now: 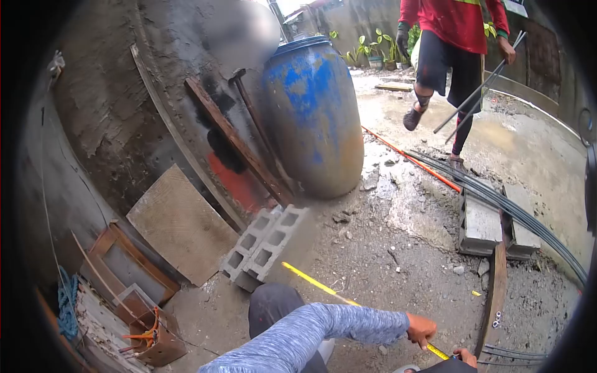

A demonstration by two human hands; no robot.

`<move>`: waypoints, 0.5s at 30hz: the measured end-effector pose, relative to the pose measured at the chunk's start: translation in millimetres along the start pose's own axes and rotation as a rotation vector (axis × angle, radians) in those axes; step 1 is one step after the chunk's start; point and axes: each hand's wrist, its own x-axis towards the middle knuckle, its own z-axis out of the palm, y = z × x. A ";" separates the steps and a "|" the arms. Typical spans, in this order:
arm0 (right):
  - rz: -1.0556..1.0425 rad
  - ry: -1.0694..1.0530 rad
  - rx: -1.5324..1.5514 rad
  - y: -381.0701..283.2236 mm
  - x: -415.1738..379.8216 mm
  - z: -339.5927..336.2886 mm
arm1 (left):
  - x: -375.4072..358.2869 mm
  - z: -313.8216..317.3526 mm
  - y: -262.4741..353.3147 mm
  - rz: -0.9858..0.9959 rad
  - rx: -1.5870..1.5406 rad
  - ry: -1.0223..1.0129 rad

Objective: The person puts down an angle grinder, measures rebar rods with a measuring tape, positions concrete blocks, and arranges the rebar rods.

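A yellow tape measure point(311, 278) is drawn out over the ground, passing behind my forearm and coming out again at my hands. My left hand point(421, 329), at the end of a blue-grey sleeve, is closed with its fingers on the yellow blade. Close by at the bottom edge, my right hand point(465, 357) is curled at the blade's near end, around a dark part that looks like its case. That hand is partly cut off by dark cloth and the frame. A narrow wooden board point(495, 292) lies just right of my hands.
Long steel bars point(497, 198) rest across concrete blocks point(482, 217). More hollow blocks point(264, 245) stand left, near a blue drum point(314, 118). A plywood sheet point(181, 224) and a sledgehammer point(258, 124) lean on the wall. A person in red point(451, 28) carries short bars point(482, 90).
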 end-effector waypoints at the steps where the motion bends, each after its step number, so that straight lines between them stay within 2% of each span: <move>1: 0.006 0.009 0.008 -9.4 -2.0 -7.8 | -6.1 -15.7 -3.1 -0.040 0.033 -0.008; 6: 0.015 0.074 0.038 -17.2 -11.6 -34.8 | -33.6 -57.3 5.5 -0.298 0.093 -0.093; 9: -0.001 0.111 0.065 -13.9 -12.0 -38.9 | -11.7 -42.1 -5.7 -0.089 0.193 0.016; 11: -0.026 0.133 0.088 -14.0 -12.9 -36.8 | 25.8 -7.8 -28.2 0.111 0.372 0.132; 13: -0.072 0.149 0.108 -13.1 -11.4 -31.5 | 42.1 5.6 -29.0 0.182 0.452 0.184; 15: -0.133 0.146 0.168 -12.2 -8.4 -24.5 | 47.8 8.9 -14.4 0.119 0.459 0.167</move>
